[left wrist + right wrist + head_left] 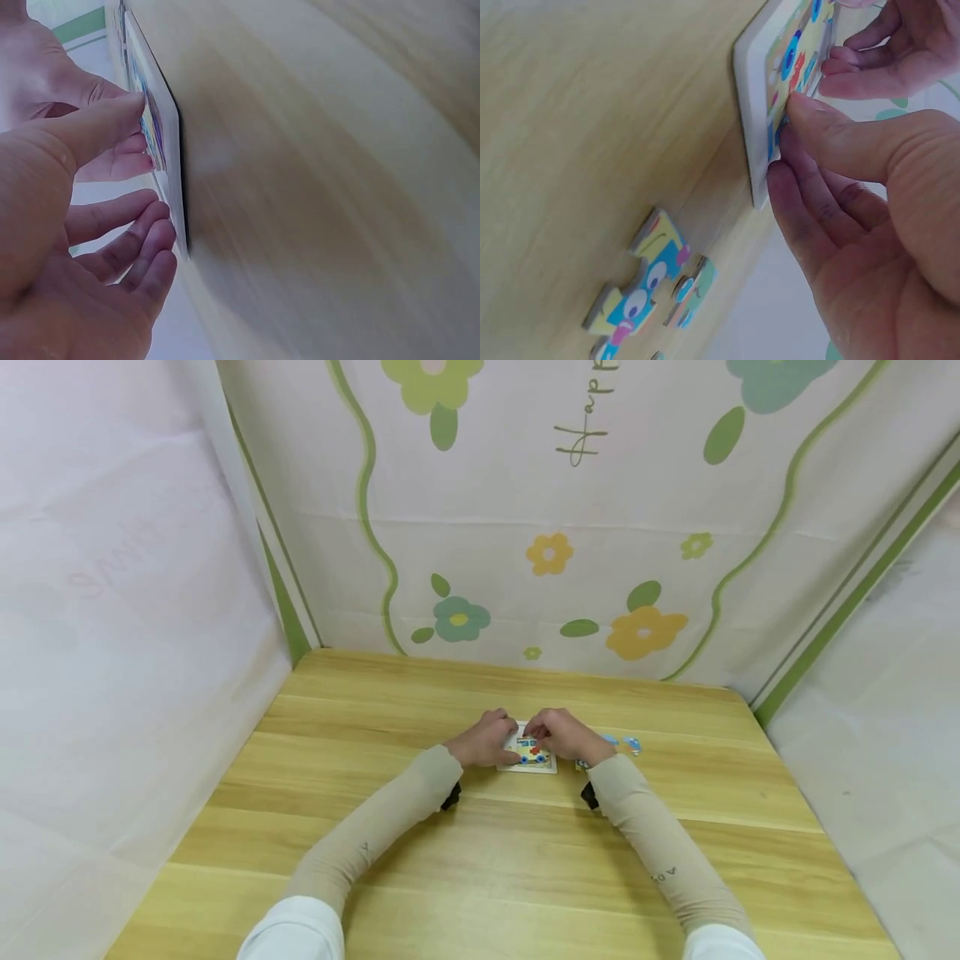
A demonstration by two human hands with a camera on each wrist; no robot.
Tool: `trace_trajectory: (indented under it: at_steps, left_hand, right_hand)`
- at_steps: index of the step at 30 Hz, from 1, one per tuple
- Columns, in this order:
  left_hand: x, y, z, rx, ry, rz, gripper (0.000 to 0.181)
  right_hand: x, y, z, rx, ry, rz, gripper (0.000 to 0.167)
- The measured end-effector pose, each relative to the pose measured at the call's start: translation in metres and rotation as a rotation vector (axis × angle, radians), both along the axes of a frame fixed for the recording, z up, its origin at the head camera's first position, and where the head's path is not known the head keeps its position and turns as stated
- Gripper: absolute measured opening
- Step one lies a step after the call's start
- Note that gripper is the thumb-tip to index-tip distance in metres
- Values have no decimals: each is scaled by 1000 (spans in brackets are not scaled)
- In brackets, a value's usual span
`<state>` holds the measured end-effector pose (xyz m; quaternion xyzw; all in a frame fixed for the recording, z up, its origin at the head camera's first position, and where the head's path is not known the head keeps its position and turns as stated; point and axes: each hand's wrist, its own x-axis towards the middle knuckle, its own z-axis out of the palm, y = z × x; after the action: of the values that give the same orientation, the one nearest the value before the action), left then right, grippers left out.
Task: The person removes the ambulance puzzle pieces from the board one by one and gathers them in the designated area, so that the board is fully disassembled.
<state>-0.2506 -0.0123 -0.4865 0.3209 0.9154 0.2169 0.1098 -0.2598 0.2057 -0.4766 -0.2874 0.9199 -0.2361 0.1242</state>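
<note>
Head view: bright, even, diffuse; I can't place the source. Pale walls [112,693] wash toward white. Faint sheen on the tabletop [487,868], soft shadows beneath my sleeves [390,802]. Wrist views dimmer, greyer. Left wrist: tabletop grain smeared, broad soft shadow, my fingers [109,217] clearer. Right wrist: wood grain soft as well.

From the near side, well back, the head view is facing forward and down over the table [487,877] toward the far curtain [480,560]. Both wrist views are sitting low and close, tipped sideways, facing the board [753,90] from left and right. All three are sharing the board; head and right wrist, loose puzzle pieces [657,274] too.
</note>
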Motion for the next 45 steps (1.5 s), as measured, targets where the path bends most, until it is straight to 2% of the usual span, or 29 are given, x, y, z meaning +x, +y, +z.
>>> trace_trajectory:
  at_steps: [5,15,21,31,38,45]
  left_hand:
    - [0,4,-1,17,-3,-15,55]
    - [-3,5,-5,20,-6,-26,56]
    - [-7,5,-8,27,5,-30,56]
    - [-4,4,-5,41,-45,-15,59]
    - [-3,4,-4,40,-34,-13,61]
    - [-5,3,-7,40,-14,-28,60]
  right_hand:
    - [0,0,-3,-10,-7,-31,27]
    - [-3,1,-5,-23,-7,-17,30]
    - [-4,3,-3,-37,-51,-35,30]
    - [-4,4,1,-62,-66,-41,28]
    - [-1,1,9,-95,-67,-42,14]
    - [1,-1,6,-164,-61,-56,6]
